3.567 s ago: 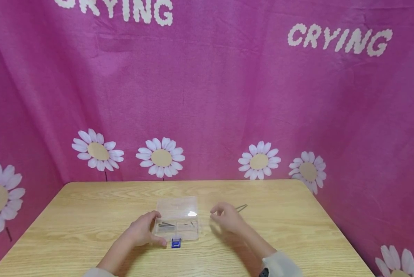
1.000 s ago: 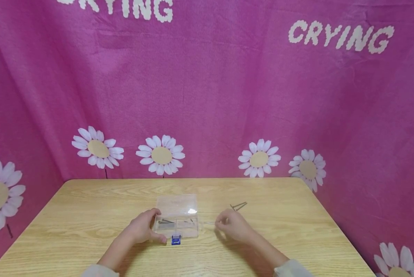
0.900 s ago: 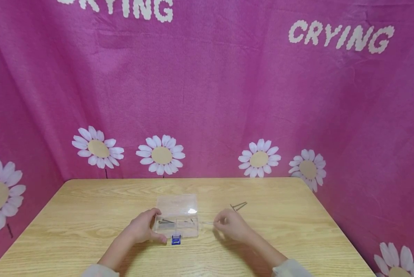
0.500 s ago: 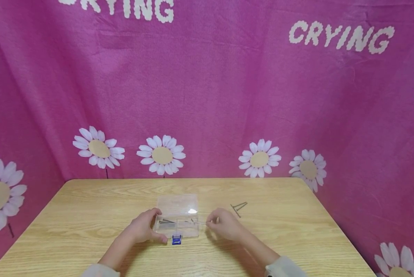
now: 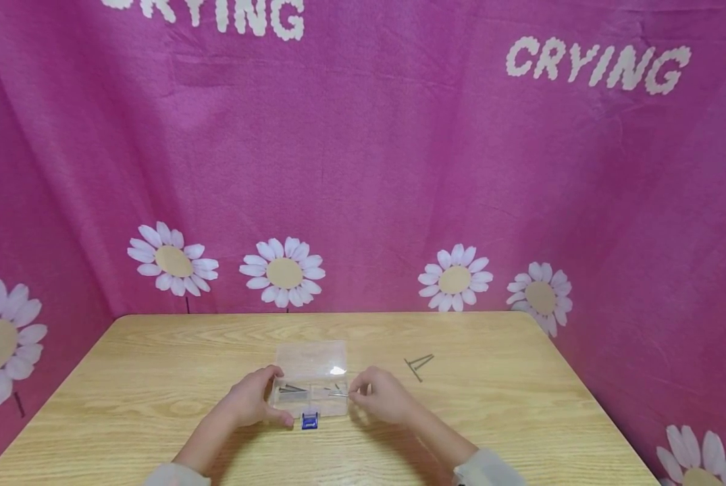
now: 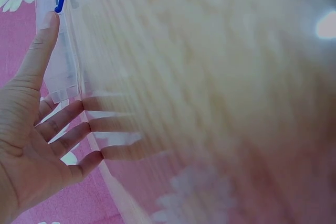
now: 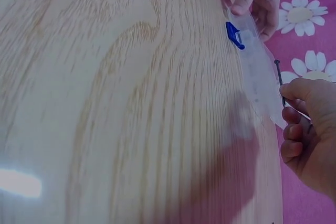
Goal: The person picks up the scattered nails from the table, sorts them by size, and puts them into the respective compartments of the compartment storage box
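Observation:
A clear plastic box [image 5: 328, 408] with a blue latch [image 5: 309, 421] stands on the table, its lid [image 5: 308, 358] tipped back. My left hand [image 5: 250, 399] holds the box's left end, thumb along the front near the latch and fingers around the back. My right hand [image 5: 383, 397] pinches a nail [image 7: 279, 74] between thumb and index finger, head end pointing left, over the box's right compartment. Dark nails [image 5: 292, 388] lie in the left compartment. Small thin pieces [image 5: 336, 387] show in the right one. Right fingertips are right at the box's right wall.
Three nails [image 5: 419, 366] lie loose on the wooden table [image 5: 174, 358], behind and right of my right hand. A pink curtain [image 5: 363, 169] with white daisies hangs around the table's back and sides.
My right hand has carried the nail leftward from the tabletop to over the right compartment, uncovering the loose nails on the table. My left hand stays at the box.

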{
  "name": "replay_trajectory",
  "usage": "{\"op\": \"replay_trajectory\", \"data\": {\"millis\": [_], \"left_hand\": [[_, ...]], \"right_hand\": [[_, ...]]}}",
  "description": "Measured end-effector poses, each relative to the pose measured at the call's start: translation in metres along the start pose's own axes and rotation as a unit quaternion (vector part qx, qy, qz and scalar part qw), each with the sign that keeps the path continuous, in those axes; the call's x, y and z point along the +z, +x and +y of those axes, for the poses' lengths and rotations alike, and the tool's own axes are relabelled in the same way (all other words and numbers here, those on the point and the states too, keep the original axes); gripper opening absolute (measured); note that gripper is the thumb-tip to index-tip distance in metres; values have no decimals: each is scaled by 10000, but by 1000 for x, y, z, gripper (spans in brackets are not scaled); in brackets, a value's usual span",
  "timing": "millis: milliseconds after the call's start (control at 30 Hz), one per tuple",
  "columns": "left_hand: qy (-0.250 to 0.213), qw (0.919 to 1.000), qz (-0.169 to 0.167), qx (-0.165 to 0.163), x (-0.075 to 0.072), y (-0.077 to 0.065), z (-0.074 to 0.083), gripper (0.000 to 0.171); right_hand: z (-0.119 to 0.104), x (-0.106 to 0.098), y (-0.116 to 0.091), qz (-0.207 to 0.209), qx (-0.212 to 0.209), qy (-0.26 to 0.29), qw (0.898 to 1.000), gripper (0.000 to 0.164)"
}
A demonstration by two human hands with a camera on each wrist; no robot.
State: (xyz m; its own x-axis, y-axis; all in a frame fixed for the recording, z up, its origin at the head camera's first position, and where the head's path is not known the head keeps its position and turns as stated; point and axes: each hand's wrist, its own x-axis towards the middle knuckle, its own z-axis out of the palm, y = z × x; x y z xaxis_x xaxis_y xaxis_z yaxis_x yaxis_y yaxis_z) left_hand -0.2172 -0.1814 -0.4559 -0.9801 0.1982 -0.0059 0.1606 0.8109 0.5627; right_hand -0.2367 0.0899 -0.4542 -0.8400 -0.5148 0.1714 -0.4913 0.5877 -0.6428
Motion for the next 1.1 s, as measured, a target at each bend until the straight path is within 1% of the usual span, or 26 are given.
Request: {"op": "replay_trajectory", "data": {"millis": [167,333,400,500,533,633,733,767,867,1100], "left_hand": [[-2,10000,25,-8,1,1,0,87],[-11,10000,45,26,1,1,-1,86],[-10,10000,45,38,1,1,-1,86],[-15,10000,18,35,0,1,-1,86],[-18,10000,7,29,0,1,0,86],[-12,10000,-31,-3,-1,0,1,86],[-9,10000,-47,-32,-1,0,1,85],[-4,10000,-45,-33,-1,0,1,85],[1,10000,-39,-20,-1,0,2,85],[2,10000,2,32,0,0,1,85]], "right_hand": [[-7,3,2,-43,-87,14,10000,6],[-12,7,4,-135,6,81,9999,5],[-12,8,4,-140,-18,125,9998,5],[-12,11,5,-57,-253,184,9995,6],[-11,12,4,2,-439,135,9989,7],[-11,15,4,56,-608,130,9980,7],[-10,17,6,-22,-429,108,9990,7],[-10,18,7,-80,-248,174,9995,6],[-10,21,8,-139,-48,162,9998,6],[-13,22,9,-89,-28,175,9998,6]]}}
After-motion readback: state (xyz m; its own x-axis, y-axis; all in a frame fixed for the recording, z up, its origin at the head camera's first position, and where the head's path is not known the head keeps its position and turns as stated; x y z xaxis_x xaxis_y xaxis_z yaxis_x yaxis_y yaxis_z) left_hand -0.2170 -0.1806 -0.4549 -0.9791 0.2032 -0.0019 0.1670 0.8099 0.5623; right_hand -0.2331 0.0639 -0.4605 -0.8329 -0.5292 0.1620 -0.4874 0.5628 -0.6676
